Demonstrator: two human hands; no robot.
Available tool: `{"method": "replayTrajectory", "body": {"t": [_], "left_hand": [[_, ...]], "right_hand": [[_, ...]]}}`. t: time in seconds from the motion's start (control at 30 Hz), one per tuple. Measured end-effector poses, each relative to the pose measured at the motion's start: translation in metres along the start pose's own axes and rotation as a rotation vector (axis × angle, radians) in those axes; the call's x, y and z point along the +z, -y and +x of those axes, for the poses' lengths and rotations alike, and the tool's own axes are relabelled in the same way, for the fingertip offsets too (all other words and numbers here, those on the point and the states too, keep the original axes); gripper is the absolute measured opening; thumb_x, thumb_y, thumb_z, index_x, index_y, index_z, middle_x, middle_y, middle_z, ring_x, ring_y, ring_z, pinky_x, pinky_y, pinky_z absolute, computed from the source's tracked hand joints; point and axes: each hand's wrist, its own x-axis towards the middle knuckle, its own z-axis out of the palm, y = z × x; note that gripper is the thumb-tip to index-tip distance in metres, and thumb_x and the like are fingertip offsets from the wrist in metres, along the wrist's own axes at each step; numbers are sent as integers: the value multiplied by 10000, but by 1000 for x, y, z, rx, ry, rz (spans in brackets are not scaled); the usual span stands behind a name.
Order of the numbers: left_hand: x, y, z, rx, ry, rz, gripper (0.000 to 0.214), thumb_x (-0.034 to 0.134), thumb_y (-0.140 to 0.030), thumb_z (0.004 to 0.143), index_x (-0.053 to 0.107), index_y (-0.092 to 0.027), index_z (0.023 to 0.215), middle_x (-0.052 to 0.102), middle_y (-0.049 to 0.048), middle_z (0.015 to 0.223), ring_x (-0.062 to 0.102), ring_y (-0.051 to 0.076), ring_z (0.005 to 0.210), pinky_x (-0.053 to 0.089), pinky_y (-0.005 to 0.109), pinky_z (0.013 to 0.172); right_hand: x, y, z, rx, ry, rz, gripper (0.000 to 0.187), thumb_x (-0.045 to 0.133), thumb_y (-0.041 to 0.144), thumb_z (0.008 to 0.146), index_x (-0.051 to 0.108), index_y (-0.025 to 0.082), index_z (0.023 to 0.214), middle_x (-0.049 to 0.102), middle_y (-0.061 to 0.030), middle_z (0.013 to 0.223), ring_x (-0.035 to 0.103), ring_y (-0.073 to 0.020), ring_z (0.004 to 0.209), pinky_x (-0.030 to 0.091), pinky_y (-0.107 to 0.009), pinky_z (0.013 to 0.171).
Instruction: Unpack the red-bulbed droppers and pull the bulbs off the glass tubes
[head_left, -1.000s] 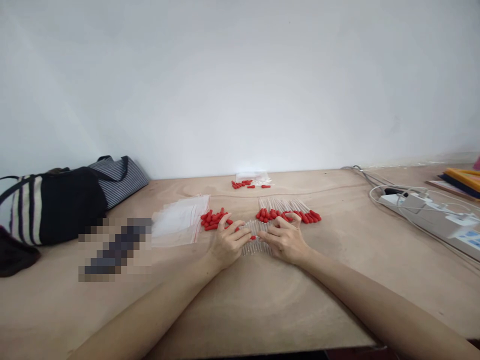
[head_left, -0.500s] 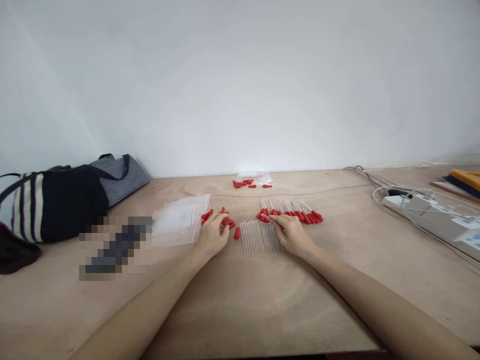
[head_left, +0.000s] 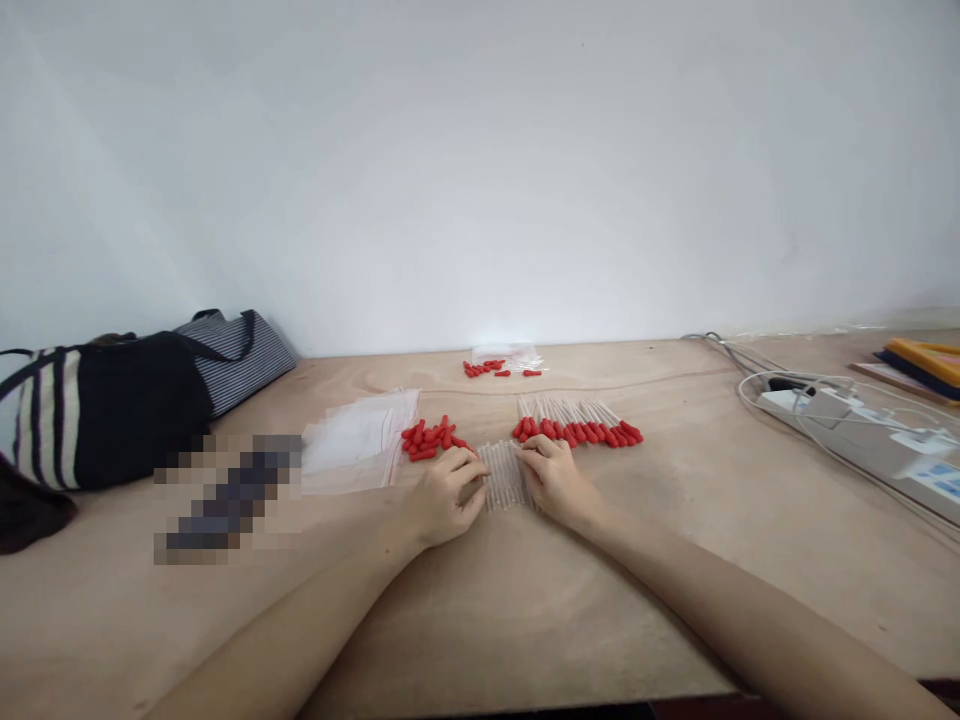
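Clear tubes (head_left: pixel 504 476) lie side by side in a flat row on the wooden surface (head_left: pixel 525 610), right between the two hands. The left hand (head_left: pixel 442 497) sits at the row's left edge, fingers (head_left: pixel 466 470) curled in against the outermost tubes; whether they pinch one, I cannot tell. The right hand (head_left: pixel 556 482) presses at the right edge, its fingers bent and touching the tubes, grip hidden as well. Just beyond the left fingers there's a loose heap of red caps (head_left: pixel 431 438), with clear zip bags (head_left: pixel 358 440) to its left. Just beyond the right fingers, a row of capped tubes (head_left: pixel 577 428) fans out, red ends toward the hands. Farther back, by the wall, a few more caps (head_left: pixel 487 368). Well off to the left, striped bags (head_left: pixel 112 405); well off to the right, a power strip (head_left: pixel 862 430) with cables.
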Motion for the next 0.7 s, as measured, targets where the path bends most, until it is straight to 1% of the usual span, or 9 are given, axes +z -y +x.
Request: {"method": "replayTrajectory", "body": {"t": [0.13, 0.37, 0.5, 0.57, 0.63, 0.7], "left_hand": [[0, 4, 0, -19, 8, 19, 112, 484, -134, 759, 575, -165, 817, 566, 49, 792, 525, 158, 759, 456, 300, 721], [-1, 7, 0, -17, -5, 23, 102, 486, -140, 773, 580, -169, 798, 567, 43, 772, 515, 156, 741, 451, 299, 718], [-2, 8, 0, -9, -15, 23, 109, 476, -147, 789, 583, -165, 792, 567, 43, 758, 504, 152, 722, 446, 304, 715], [-2, 9, 1, -6, -16, 22, 114, 476, -152, 793, 589, -165, 791, 569, 44, 754, 500, 152, 716, 445, 304, 703], [-3, 9, 1, -4, -11, 25, 119, 477, -159, 794, 595, -168, 784, 571, 45, 748, 499, 154, 713, 445, 305, 692], [-3, 8, 2, -7, -1, 35, 124, 479, -164, 794, 601, -172, 775, 574, 43, 743, 501, 156, 715, 445, 310, 697]], "right_hand": [[-1, 8, 0, 13, 53, 42, 193, 424, 98, 806, 610, 147, 781, 577, -84, 894, 521, -160, 842, 338, -307, 722], [-8, 18, 0, 38, 168, 64, 169, 432, 179, 822, 595, 156, 860, 574, -84, 956, 504, -178, 905, 308, -330, 756], [-13, 16, 1, 36, 162, 52, 188, 443, 255, 829, 601, 168, 884, 580, -78, 965, 497, -178, 912, 288, -330, 759], [-17, 7, 3, 92, 130, 11, 197, 434, 241, 830, 613, 179, 880, 590, -68, 940, 502, -174, 886, 272, -334, 754], [-21, -7, 6, 204, 91, -66, 205, 430, 225, 826, 629, 197, 864, 599, -58, 897, 501, -178, 858, 254, -344, 742], [-25, -20, 10, 327, 50, -166, 196, 458, 275, 813, 644, 214, 833, 602, -55, 863, 484, -201, 863, 239, -357, 728]]}}
